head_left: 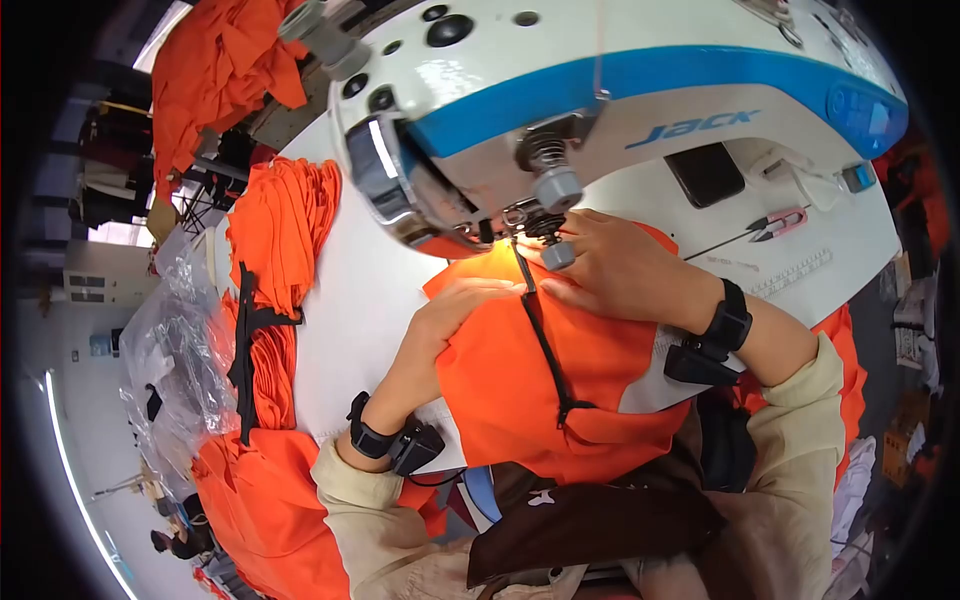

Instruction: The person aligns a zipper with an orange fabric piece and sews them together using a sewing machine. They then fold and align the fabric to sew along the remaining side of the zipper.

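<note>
An orange fabric piece lies under the sewing machine and hangs over the front edge of the table. Down its middle runs a narrow black zipper, its upper end beneath the needle area and what looks like a slider at its lower end. My left hand rests on the fabric left of the zipper, fingers stretched out flat with their tips beside it. On the other side, my right hand lies over the fabric, thumb apart and pointing at the zipper. The machine's tension knobs partly cover its fingers.
Stacked orange pieces lie at the table's left, with a black strip across them and clear plastic beyond. Right of the machine head are a dark phone, pink-handled thread snips and a clear ruler.
</note>
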`<state>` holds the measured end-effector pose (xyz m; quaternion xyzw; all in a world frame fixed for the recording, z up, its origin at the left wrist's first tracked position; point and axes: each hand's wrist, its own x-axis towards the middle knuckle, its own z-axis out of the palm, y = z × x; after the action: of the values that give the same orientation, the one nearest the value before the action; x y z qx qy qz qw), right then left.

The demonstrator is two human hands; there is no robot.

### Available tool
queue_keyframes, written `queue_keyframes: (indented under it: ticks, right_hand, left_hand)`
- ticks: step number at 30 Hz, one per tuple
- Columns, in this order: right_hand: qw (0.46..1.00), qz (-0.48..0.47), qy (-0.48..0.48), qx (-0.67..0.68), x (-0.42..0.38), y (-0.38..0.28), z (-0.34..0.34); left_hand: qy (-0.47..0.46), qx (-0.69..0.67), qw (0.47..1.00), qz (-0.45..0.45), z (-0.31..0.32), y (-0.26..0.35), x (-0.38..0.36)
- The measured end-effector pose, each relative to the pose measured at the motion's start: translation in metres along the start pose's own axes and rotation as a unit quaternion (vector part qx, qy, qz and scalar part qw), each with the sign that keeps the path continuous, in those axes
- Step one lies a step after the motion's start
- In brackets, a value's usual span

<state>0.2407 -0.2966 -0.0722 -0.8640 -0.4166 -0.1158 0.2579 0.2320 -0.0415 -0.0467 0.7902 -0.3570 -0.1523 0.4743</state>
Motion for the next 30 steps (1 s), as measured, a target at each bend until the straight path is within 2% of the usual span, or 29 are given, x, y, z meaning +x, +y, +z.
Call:
queue_keyframes:
  ticks: [2, 3, 4, 5, 6, 7, 9, 10, 11, 14, 17, 19, 21, 25, 26, 28, 30]
  right_hand:
    - [0.998, -0.009, 0.035, -0.055, 0.000, -0.001, 0.001]
    - [0.998, -0.021, 0.028, -0.056, -0.002, -0.002, 0.001]
    - [0.999, 0.004, 0.000, -0.046, 0.002, -0.001, 0.000]
    - [0.998, 0.045, -0.018, -0.035, -0.001, -0.003, -0.001]
    - [0.994, 0.056, -0.042, -0.082, -0.003, -0.006, -0.004]
    - [0.994, 0.041, -0.056, -0.086, -0.002, -0.006, -0.004]
    - [0.996, 0.089, -0.017, 0.012, -0.003, -0.002, -0.002]
    - [0.996, 0.067, -0.037, -0.044, -0.003, -0.002, -0.004]
    - [0.983, 0.122, -0.138, -0.022, -0.008, -0.002, -0.009]
    - [0.981, 0.115, -0.150, -0.043, -0.011, -0.001, -0.009]
    - [0.986, 0.086, -0.134, -0.045, 0.001, -0.008, -0.017]
    - [0.968, 0.195, -0.147, 0.055, 0.001, -0.004, -0.016]
    - [0.972, 0.167, -0.161, 0.045, 0.003, 0.001, -0.018]
    - [0.962, 0.211, -0.091, 0.150, -0.050, 0.042, 0.016]
    - [0.982, 0.132, -0.117, -0.065, -0.086, 0.066, 0.032]
    - [0.951, 0.048, -0.136, -0.273, -0.081, 0.062, 0.030]
    - [0.967, 0.110, -0.171, -0.155, -0.050, 0.043, 0.008]
  left_hand:
    - [-0.007, 0.009, 1.000, 0.015, 0.000, -0.001, 0.000]
    - [-0.020, 0.019, 0.999, 0.029, 0.000, -0.002, 0.000]
    - [0.017, 0.014, 0.999, 0.029, 0.002, -0.003, -0.003]
    - [-0.013, 0.125, 0.989, 0.080, 0.005, -0.002, -0.002]
    - [-0.043, 0.236, 0.963, 0.126, 0.008, -0.002, -0.001]
    - [-0.024, 0.231, 0.965, 0.122, 0.013, -0.002, -0.002]
    - [-0.021, 0.301, 0.941, 0.152, 0.024, -0.003, -0.004]
    - [-0.002, 0.332, 0.930, 0.160, 0.028, -0.006, -0.006]
    - [0.010, 0.327, 0.932, 0.157, 0.031, -0.008, -0.006]
    - [0.013, 0.337, 0.929, 0.152, 0.033, -0.006, -0.005]
    - [0.016, 0.359, 0.920, 0.158, 0.033, -0.007, -0.006]
    - [0.024, 0.348, 0.925, 0.150, 0.032, -0.008, -0.003]
    - [0.027, 0.345, 0.926, 0.150, 0.030, -0.010, -0.001]
    - [0.033, 0.352, 0.924, 0.146, 0.026, -0.012, 0.004]
    - [0.031, 0.351, 0.925, 0.144, 0.026, -0.012, 0.005]
    - [0.029, 0.361, 0.921, 0.141, 0.024, -0.013, 0.007]
    - [0.027, 0.366, 0.919, 0.145, 0.021, -0.015, 0.009]
